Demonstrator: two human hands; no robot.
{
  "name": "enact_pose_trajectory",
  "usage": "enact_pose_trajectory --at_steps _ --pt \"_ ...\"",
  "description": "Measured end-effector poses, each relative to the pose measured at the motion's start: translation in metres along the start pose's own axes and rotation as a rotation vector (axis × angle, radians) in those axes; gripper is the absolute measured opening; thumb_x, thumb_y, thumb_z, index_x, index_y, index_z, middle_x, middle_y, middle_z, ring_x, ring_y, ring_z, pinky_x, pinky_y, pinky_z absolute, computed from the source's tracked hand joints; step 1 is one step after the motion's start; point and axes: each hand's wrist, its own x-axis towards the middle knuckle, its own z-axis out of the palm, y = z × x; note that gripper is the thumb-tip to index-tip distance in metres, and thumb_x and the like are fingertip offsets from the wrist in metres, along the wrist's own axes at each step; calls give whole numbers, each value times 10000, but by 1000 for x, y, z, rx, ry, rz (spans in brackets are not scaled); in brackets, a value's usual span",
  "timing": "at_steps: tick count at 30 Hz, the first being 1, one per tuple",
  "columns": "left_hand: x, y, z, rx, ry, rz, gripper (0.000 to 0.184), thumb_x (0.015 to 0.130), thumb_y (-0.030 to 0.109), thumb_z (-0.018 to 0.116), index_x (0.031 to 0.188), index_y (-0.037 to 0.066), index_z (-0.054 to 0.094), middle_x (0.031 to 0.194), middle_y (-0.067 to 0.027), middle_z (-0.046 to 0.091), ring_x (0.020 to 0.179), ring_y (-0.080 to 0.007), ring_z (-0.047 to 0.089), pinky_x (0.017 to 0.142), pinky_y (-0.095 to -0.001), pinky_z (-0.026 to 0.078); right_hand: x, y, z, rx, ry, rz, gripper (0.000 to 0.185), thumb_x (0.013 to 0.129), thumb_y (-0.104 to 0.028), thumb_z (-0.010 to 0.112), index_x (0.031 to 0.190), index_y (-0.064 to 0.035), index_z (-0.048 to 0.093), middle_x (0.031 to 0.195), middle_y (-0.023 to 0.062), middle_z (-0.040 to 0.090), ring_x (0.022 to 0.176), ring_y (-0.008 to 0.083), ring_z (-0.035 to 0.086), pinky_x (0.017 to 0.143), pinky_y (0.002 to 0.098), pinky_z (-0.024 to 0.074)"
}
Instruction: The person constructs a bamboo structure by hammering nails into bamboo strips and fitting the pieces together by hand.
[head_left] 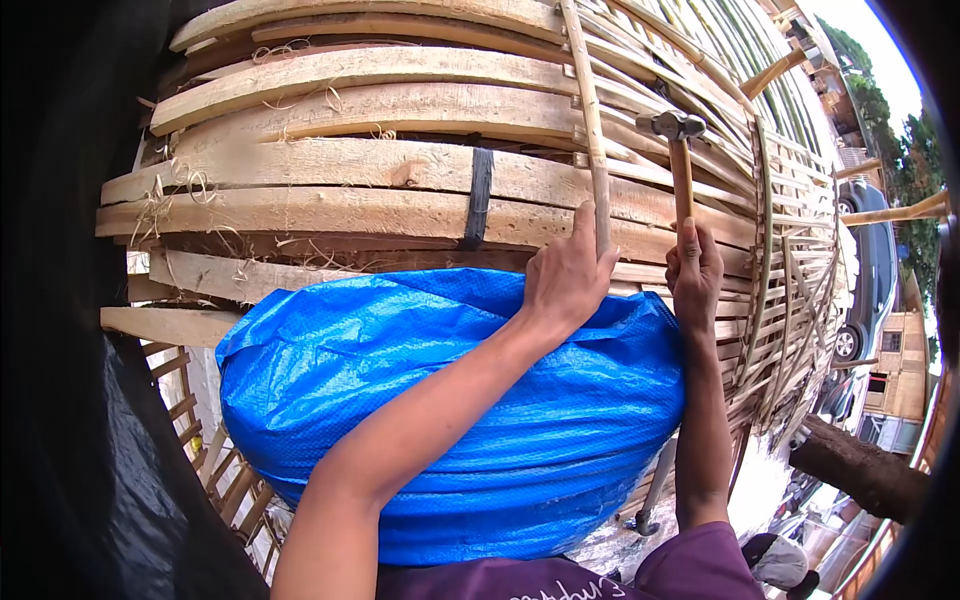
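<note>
My left hand [566, 272] is closed around the lower end of a long, thin wooden strip [590, 110], the index finger lying along it. The strip runs up across several thick planks [380, 105]. In my right hand [695, 262] is a hammer [683, 180], gripped by its wooden handle with the metal head up, just right of the strip. The head appears over the planks and thin slats; whether it touches them I cannot tell. A crinkled blue tarp [440, 400] bulges beneath my left forearm and reaches both wrists.
Black tape [479, 195] wraps two planks, and curled shavings [190, 185] lie on the wood. A lattice of thin slats [790, 290] stretches right. Beyond are a parked car [872, 260], a dark log [855, 468] and wooden poles. Black sheeting [130, 450] hangs at left.
</note>
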Motion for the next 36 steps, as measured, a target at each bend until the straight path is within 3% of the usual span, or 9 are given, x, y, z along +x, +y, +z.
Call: enact_pose_trajectory --at_steps 6,12,14,17,21,27,33,36 --pt "3 -7 -1 19 31 -24 623 861 261 662 1362 26 375 704 -185 663 714 -404 656 679 -501 504 -3 5 -3 75 -18 19 304 1017 -336 506 1019 -44 592 570 -76 382 480 2 327 409 208 243" --pt "0 -8 -3 16 49 8 817 876 253 643 1517 130 151 720 -200 659 693 -436 638 657 -528 491 -5 9 -5 -6 -44 0 310 1014 -322 518 1024 -24 602 581 -69 397 496 8 342 424 216 259" --pt "5 -13 -4 119 -60 39 869 897 258 605 1542 174 30 756 -243 658 720 -469 632 689 -556 486 -6 9 -3 -37 -48 -7 309 1012 -316 523 1022 -18 606 586 -67 397 505 12 343 434 221 264" --pt "5 -5 -15 193 -140 -46 863 910 261 576 1542 193 -8 785 -283 653 762 -489 630 739 -574 481 -5 9 -4 -134 -66 -31 309 1006 -310 537 1001 -10 612 591 -54 398 529 32 354 459 242 280" --pt "5 -8 -18 170 -135 -32 846 906 274 579 1544 209 26 790 -295 651 793 -495 634 789 -579 478 -7 9 -1 -190 -73 -60 324 999 -318 548 970 -2 611 596 -39 406 554 53 365 478 261 294" --pt "6 -12 -22 266 -147 -24 835 896 263 603 1543 172 84 833 -292 660 818 -474 646 779 -560 493 -6 6 1 -285 -60 -110 314 1005 -317 532 1012 -11 606 585 13 436 541 84 391 477 301 319" --pt "6 -5 -27 345 -161 -22 830 891 266 615 1541 145 113 815 -285 661 804 -466 654 757 -556 500 0 -11 11 -470 -109 -191 296 1007 -313 518 1089 -39 594 548 97 444 495 173 419 478 375 331" --pt "7 -5 -28 338 -176 -24 829 891 274 619 1539 131 121 804 -285 658 790 -464 656 744 -552 505 11 -16 8 -444 -85 -222 312 1007 -332 514 1097 -44 595 548 90 439 499 165 413 478 371 323"
